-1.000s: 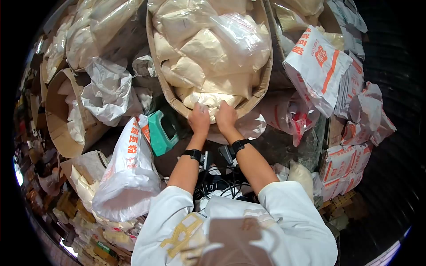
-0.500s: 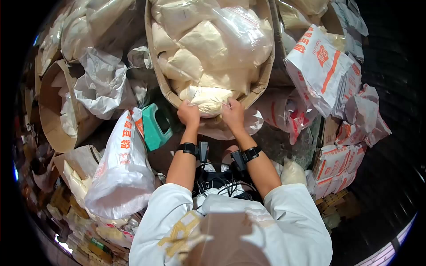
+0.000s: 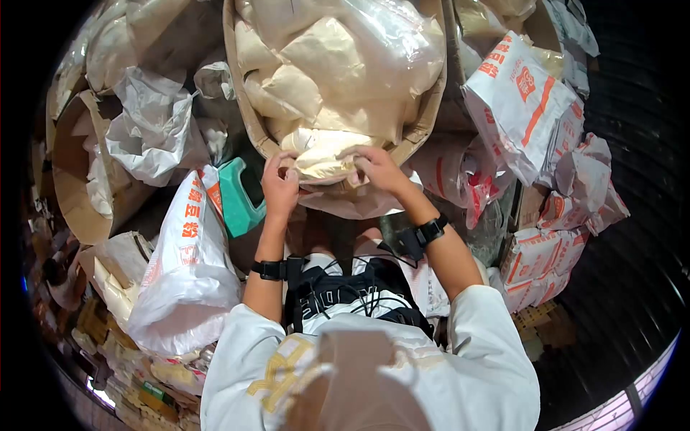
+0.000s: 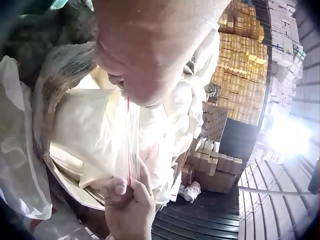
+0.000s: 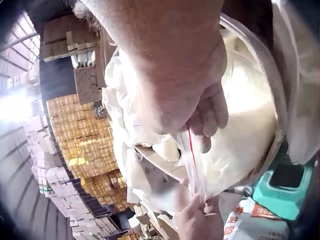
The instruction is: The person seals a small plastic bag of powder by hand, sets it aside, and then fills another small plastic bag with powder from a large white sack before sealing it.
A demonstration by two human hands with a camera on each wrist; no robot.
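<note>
A clear zip-seal bag of cream powder [image 3: 327,161] lies at the near end of a large carton [image 3: 243,93]. Its red seal line [image 5: 191,142] runs taut between the two hands in the wrist views. My left hand [image 3: 281,188] pinches one end of the bag's mouth, fingers curled. At the opposite end, my right hand [image 3: 381,169] grips the same edge between thumb and fingers. More filled bags [image 3: 327,61] are heaped behind it inside the carton.
A green plastic jug [image 3: 241,197] and an open-mouthed white sack [image 3: 192,251] stand to the left. Orange-printed sacks [image 3: 514,108] are piled at the right. Another carton [image 3: 72,169] with bags sits far left. Stacked yellow boxes [image 4: 240,75] stand in the background.
Both hands have moved apart along the bag's mouth, from close together at the middle to its two ends. The head view has shifted slightly.
</note>
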